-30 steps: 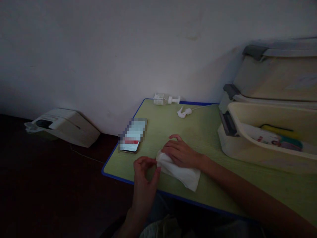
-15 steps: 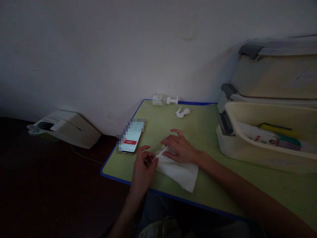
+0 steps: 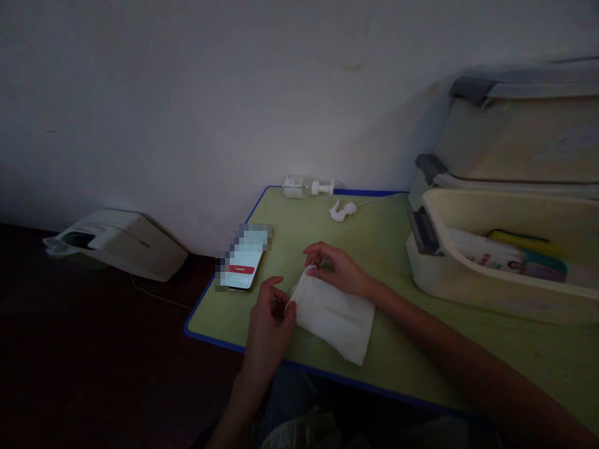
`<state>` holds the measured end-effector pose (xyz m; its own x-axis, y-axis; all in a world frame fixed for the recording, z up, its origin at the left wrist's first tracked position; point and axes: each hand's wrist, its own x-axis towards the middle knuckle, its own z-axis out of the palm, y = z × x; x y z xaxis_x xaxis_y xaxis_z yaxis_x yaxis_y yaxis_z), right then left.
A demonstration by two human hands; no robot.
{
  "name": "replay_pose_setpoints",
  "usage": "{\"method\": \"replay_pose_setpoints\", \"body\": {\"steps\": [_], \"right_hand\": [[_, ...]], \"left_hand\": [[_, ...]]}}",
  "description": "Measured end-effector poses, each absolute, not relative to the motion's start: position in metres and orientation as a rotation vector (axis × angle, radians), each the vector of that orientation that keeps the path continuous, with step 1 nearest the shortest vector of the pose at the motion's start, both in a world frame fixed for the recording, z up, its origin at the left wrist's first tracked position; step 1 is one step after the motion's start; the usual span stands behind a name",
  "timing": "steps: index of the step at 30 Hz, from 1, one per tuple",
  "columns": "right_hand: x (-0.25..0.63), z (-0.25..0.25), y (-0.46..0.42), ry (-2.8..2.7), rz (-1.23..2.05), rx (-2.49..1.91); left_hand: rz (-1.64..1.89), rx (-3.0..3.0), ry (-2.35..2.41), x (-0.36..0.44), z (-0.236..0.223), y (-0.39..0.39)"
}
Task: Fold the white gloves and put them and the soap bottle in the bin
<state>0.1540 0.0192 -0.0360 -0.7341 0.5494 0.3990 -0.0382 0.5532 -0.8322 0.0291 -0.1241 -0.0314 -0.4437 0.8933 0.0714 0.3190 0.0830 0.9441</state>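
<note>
Left hand (image 3: 269, 321) and right hand (image 3: 341, 273) at one white cloth (image 3: 339, 321)

One soft white cloth lies on one pale green table (image 3: 379, 240) with a blue rim, close to the edge nearest the person. Two bare hands work at its upper left edge. The left hand pinches the left corner, its thumb pressed to the fabric and one forefinger lifted clear; the remaining fingers curl behind and are partly hidden. The right hand pinches the same edge farther up between thumb and fingertips, the wrist just above the cloth.

Around them, one phone (image 3: 246, 259) lies near the table's left side, its screen lit and partly pixelated, with one red bar on it. At the far edge one clear pump bottle (image 3: 297, 186) lies on its side. Just in front of it and to the right rests one white spray head (image 3: 343, 211) with one thin tube (image 3: 381, 199).

To the right stands one open cream box (image 3: 496, 299), holding a white pack (image 3: 491, 252) and a yellow item (image 3: 519, 238). Three grey latches (image 3: 425, 232) show on that side, one on the open box and two on the boxes behind. Well apart at the left, low by the wall (image 3: 224, 100), sits one white container (image 3: 135, 240) with one dark opening and one cord (image 3: 159, 296).
</note>
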Motion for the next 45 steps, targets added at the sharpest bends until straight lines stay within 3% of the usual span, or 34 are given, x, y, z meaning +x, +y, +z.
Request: {"method": "replay_pose_setpoints", "body": {"steps": [4,8,13,19,26,38,45], "right_hand": [[0.152,-0.044,0.019,-2.299,1.057,-0.503],[0.152,-0.044,0.015,-2.509,0.725,-0.584],[0.152,-0.038,0.01,-2.645,0.442,-0.673],[0.152,-0.042,0.011,-2.565,0.524,-0.649],[0.155,-0.039,0.023,-2.184,0.81,-0.759],[0.177,-0.017,0.038,-2.484,0.858,-0.75],[0.185,0.006,0.022,-2.665,0.619,-0.697]], "left_hand": [[1.172,1.368,2.012,0.03,-0.03,-0.125],[1.02,1.514,2.162,0.03,-0.034,-0.127],[1.142,1.906,2.168,0.03,-0.041,-0.126],[0.792,2.437,1.756,0.036,-0.032,-0.117],[0.302,2.657,1.912,0.043,-0.032,-0.11],[0.192,2.664,2.086,0.037,-0.049,-0.119],[0.182,2.673,2.003,0.033,-0.049,-0.118]]}}
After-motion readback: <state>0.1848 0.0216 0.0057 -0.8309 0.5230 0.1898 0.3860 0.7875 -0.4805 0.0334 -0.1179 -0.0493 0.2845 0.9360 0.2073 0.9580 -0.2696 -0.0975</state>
